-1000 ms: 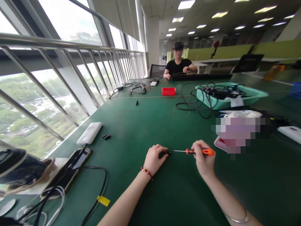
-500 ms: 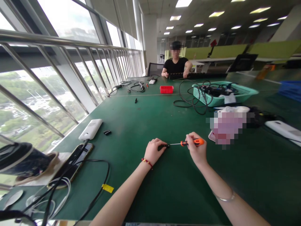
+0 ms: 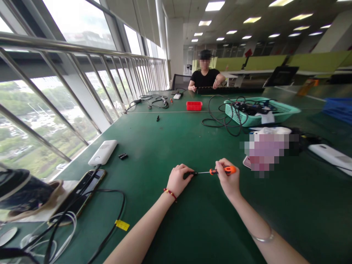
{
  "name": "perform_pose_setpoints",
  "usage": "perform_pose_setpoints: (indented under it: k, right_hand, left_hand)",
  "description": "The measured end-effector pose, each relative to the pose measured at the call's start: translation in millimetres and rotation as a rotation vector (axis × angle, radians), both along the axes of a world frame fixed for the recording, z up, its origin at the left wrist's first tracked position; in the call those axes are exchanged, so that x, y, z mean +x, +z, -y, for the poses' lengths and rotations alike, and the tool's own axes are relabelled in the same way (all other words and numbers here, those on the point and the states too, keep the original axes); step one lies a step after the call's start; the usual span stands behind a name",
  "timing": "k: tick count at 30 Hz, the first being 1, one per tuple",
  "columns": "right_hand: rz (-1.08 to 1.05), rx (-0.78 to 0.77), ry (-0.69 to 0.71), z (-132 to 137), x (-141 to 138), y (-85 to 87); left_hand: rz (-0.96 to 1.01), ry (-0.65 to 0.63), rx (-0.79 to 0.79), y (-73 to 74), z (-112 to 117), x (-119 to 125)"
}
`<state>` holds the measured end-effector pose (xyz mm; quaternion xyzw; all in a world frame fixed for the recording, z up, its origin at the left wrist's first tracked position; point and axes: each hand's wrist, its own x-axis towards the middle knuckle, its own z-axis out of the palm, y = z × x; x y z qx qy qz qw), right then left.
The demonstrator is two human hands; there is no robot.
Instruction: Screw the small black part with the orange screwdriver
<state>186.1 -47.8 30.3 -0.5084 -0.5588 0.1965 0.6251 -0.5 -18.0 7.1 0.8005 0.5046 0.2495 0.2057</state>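
My left hand (image 3: 178,179) is closed on a small black part (image 3: 189,173) and presses it against the green table (image 3: 176,139). My right hand (image 3: 227,179) grips an orange-handled screwdriver (image 3: 220,170) held level. Its thin metal shaft points left, and its tip meets the black part. Most of that part is hidden by my left fingers.
A white power bank (image 3: 103,152), a small black piece (image 3: 123,156), a phone (image 3: 78,196) and cables (image 3: 107,220) lie to the left. A teal basket of cables (image 3: 286,110) and a red tray (image 3: 194,106) sit farther back. Another person (image 3: 205,75) sits at the far end.
The screwdriver has moved left until its tip reached the black part in my left hand. Both hands stay at the same place on the table.
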Motion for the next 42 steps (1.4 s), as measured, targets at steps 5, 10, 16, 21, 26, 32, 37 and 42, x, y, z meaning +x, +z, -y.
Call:
perform_pose_setpoints:
  k: [5, 10, 16, 21, 26, 32, 37, 42]
  right_hand:
    - [0.008, 0.024, -0.017, 1.2, -1.2, -1.1]
    - [-0.030, 0.001, 0.008, 1.3, -0.8, -4.6]
    - [0.013, 0.014, -0.005, 0.1, 0.3, -2.6]
    - [-0.011, 0.021, -0.013, 1.1, 0.1, -3.9]
    - [-0.050, -0.008, 0.018, 1.3, 0.5, -7.7]
    - [-0.038, -0.013, 0.024, 0.5, -0.7, -6.4]
    - [0.039, 0.023, 0.013, 0.9, -3.1, 2.3]
    - [0.076, -0.047, 0.018, -9.0, -1.6, 17.5]
  left_hand:
    - [-0.005, 0.000, 0.012, -0.7, 0.2, 0.0]
    - [-0.007, -0.006, 0.019, -2.3, -0.3, -0.3]
    - [-0.012, -0.005, 0.015, -1.5, 0.0, -0.4]
    - [-0.009, -0.003, 0.008, -0.5, 0.0, -0.5]
    - [-0.015, -0.005, 0.000, 0.3, 0.0, -0.4]
    - [-0.016, -0.002, 0.001, 0.6, 0.4, 0.1]
    - [-0.022, -0.001, -0.010, 2.2, 0.8, 0.3]
    - [-0.030, -0.006, 0.009, 1.3, -0.9, 1.1]
